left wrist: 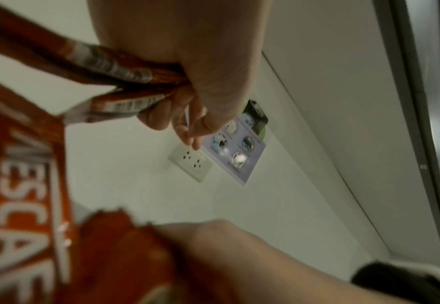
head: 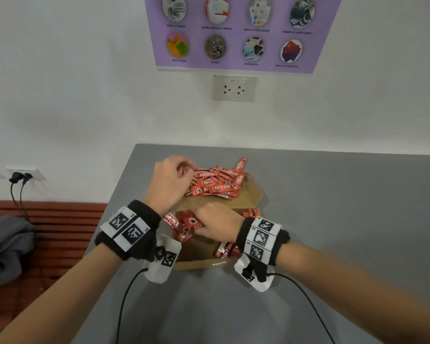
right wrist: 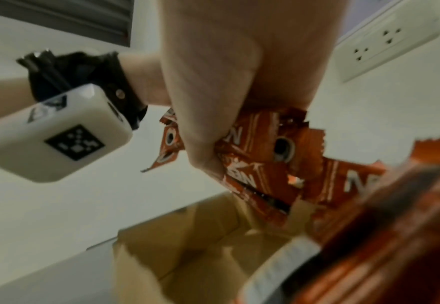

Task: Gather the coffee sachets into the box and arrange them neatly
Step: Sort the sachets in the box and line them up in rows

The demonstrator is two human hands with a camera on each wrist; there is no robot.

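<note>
The left hand (head: pixel 170 181) pinches a few sachets from the loose pile (head: pixel 215 182) on the far flap of the box (head: pixel 252 194); the right hand (head: pixel 217 220) clamps a bunch (head: pixel 188 223) over the box opening. The sachets look light, thin, flexible and probably slick. Grip across mid-length, stacked flat, to prevent fanning.

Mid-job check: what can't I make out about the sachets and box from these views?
- Box interior: head view, hidden by both hands and sachets.
- Sachet count in right hand: right wrist view, overlapping and blurred.
- Left hand's sachets: left wrist view, print blurred.
</note>
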